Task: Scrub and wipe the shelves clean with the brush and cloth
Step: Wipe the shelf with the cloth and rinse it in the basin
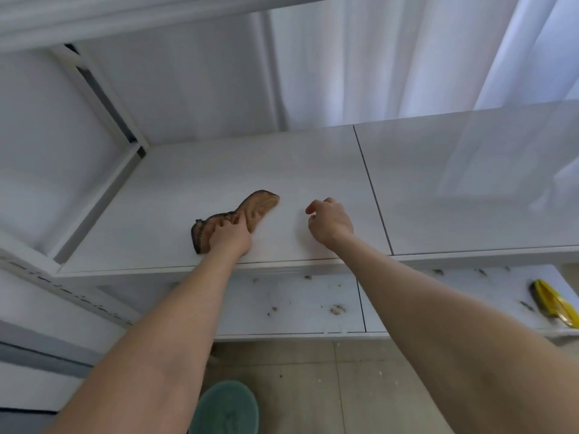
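Note:
A crumpled brown cloth (pixel 258 206) lies on the white upper shelf (pixel 188 183), left of its middle. My left hand (pixel 230 238) lies on the cloth's near end with its fingers curled into the fabric. My right hand (pixel 329 219) hovers just above the same shelf, a short way right of the cloth, fingers loosely curled and holding nothing. A yellow brush (pixel 553 303) lies on the lower shelf (pixel 297 305) at the far right, away from both hands.
The lower shelf carries several dark specks of dirt. A white metal frame post (pixel 103 195) bounds the shelves on the left. White curtains (pixel 407 57) hang behind. On the tiled floor below is a green slipper (pixel 224 408).

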`<state>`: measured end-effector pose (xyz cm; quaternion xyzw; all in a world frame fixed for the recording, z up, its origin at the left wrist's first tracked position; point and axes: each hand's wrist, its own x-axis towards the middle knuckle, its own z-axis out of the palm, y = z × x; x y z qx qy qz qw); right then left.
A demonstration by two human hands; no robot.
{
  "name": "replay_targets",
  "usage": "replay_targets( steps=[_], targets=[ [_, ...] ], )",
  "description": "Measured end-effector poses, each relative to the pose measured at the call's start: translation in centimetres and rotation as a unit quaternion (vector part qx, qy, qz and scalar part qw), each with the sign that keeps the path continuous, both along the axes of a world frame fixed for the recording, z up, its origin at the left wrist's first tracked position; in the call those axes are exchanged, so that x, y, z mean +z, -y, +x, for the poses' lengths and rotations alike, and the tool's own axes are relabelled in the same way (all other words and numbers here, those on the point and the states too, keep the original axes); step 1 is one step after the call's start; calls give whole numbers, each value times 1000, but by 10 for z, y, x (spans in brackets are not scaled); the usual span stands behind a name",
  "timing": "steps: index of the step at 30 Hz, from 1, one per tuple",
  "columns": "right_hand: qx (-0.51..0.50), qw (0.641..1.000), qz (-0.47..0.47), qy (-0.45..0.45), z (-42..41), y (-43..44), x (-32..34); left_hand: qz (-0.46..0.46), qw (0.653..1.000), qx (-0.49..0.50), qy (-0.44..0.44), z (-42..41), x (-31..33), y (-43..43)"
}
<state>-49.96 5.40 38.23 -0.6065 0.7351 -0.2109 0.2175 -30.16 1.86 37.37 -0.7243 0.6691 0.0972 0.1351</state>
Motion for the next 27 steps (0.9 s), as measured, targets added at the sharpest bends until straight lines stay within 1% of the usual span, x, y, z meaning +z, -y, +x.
replay_targets(
  steps=[2,5,8,10,12,14,16,19,21,23,24,26,27],
  targets=[
    [-6,1000,-5,1,1,-1,3,-6,1000,-24,-10,-18,-1,-4],
    [-43,999,-16,-9,-14,-5,9,-7,993,-110,-34,-63,-1,-17],
    [-77,997,-22,-23,-30,-9,14,11,976,-208,-57,-118,-1,-39],
    [-80,996,-20,-25,-34,-11,17,15,963,-264,-56,-144,-3,-59],
    [-78,997,-20,-23,-32,-12,19,9,954,-293,-63,-150,-6,-67],
    [-73,997,-21,-22,-26,-12,22,3,950,-301,-79,-139,-5,-64],
    [-71,997,-18,-17,-18,-12,24,11,957,-279,-71,-117,-1,-59],
    [-56,998,-17,-14,-4,-13,26,28,983,-174,-56,-71,7,-47],
    [-46,999,-13,-12,3,-15,26,17,994,-102,-29,-35,12,-40],
    [-43,999,-10,-8,7,-17,27,8,999,-33,7,-2,12,-32],
    [-43,999,-10,-7,7,-18,27,20,1000,-5,13,9,12,-29],
    [-45,999,-11,-8,5,-21,29,43,999,31,8,14,9,-29],
    [-47,999,-11,-8,2,-23,30,47,999,28,5,7,9,-32]
  ],
)
